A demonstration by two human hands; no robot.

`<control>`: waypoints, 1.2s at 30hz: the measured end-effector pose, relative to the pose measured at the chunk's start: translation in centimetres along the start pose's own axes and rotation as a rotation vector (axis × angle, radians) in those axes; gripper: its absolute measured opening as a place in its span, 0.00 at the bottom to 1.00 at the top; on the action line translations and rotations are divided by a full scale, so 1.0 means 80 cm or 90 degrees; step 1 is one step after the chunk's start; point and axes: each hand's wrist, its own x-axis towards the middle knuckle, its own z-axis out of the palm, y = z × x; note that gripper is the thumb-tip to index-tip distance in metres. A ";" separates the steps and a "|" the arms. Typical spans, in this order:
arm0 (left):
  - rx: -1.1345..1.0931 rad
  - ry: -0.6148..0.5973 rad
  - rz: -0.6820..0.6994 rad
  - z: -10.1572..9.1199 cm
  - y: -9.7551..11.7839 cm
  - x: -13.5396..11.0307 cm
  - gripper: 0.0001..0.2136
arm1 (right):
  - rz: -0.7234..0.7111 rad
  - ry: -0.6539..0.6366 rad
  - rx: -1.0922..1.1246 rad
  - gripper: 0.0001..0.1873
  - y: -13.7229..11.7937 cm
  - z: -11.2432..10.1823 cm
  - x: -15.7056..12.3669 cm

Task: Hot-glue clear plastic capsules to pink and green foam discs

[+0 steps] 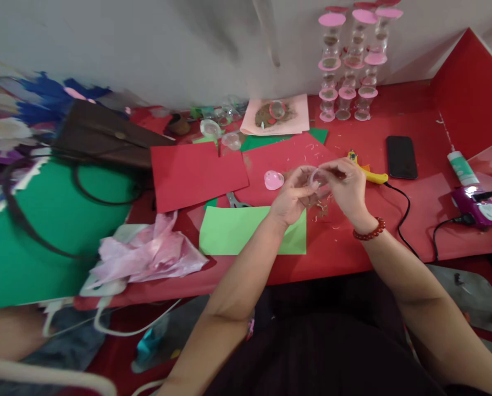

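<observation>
Over the red table (332,247), my left hand (293,195) is closed around a small clear plastic cup (322,186). My right hand (347,181) pinches the cup's rim from the other side, its wrist wearing a red bead bracelet. Just left of the hands lies a pink disc (274,180) with something clear on it. A light green paper sheet (237,231) lies partly beneath my left forearm. Scissors (235,201) poke out from under a red paper sheet (196,170). A yellow glue gun (369,173) rests right beside my right hand.
Stacked clear cups with pink discs (344,63) stand against the wall. A black phone (401,157), a tube (463,168) and a purple power socket (480,206) with cables lie at right. Left are a brown bag (101,135), a pink plastic bag (155,253) and another person's arm (12,333).
</observation>
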 end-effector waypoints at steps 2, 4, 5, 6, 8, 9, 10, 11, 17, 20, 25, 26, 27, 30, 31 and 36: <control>0.000 -0.023 -0.025 0.000 0.000 -0.002 0.11 | -0.019 0.013 -0.020 0.10 -0.002 0.000 -0.002; -0.004 -0.023 -0.029 0.001 0.001 -0.004 0.12 | -0.038 0.013 -0.044 0.12 -0.002 -0.002 -0.004; -0.008 -0.015 -0.026 0.002 0.002 -0.005 0.12 | -0.049 0.012 -0.054 0.13 -0.002 -0.003 -0.004; -0.010 -0.006 -0.024 0.003 0.002 -0.005 0.12 | -0.061 0.013 -0.061 0.13 -0.001 -0.004 -0.005; -0.010 0.002 -0.030 0.004 0.003 -0.006 0.12 | -0.091 0.017 -0.069 0.13 0.002 -0.005 -0.005; -0.009 0.002 -0.033 0.004 0.003 -0.006 0.12 | -0.107 0.017 -0.069 0.13 0.003 -0.006 -0.005; -0.006 0.000 -0.032 0.004 0.003 -0.006 0.12 | -0.119 0.014 -0.067 0.13 0.004 -0.006 -0.005; -0.002 -0.001 -0.029 0.003 0.003 -0.005 0.12 | -0.125 0.010 -0.064 0.13 0.005 -0.006 -0.005; 0.020 0.008 -0.030 -0.002 0.004 0.000 0.12 | -0.039 -0.014 -0.019 0.11 -0.003 -0.007 -0.001; 0.030 0.007 -0.025 -0.004 0.005 0.001 0.13 | -0.001 -0.033 0.021 0.10 -0.003 -0.006 0.002; 0.064 0.015 -0.029 -0.007 0.007 0.003 0.16 | 0.085 -0.076 0.101 0.09 0.004 -0.006 0.006; 0.067 0.021 -0.031 -0.007 0.008 0.003 0.16 | 0.090 -0.083 0.101 0.09 0.003 -0.007 0.006; 0.069 0.026 -0.032 -0.008 0.009 0.003 0.16 | 0.081 -0.090 0.093 0.09 0.002 -0.008 0.007; 0.080 0.039 -0.025 -0.010 0.013 0.004 0.16 | 0.000 -0.107 0.040 0.07 -0.004 -0.013 0.008; 0.086 0.040 -0.025 -0.011 0.014 0.004 0.16 | -0.028 -0.113 0.022 0.07 -0.006 -0.014 0.008; 0.119 0.042 -0.038 -0.016 0.017 0.006 0.14 | -0.095 -0.147 -0.072 0.11 -0.005 -0.017 0.008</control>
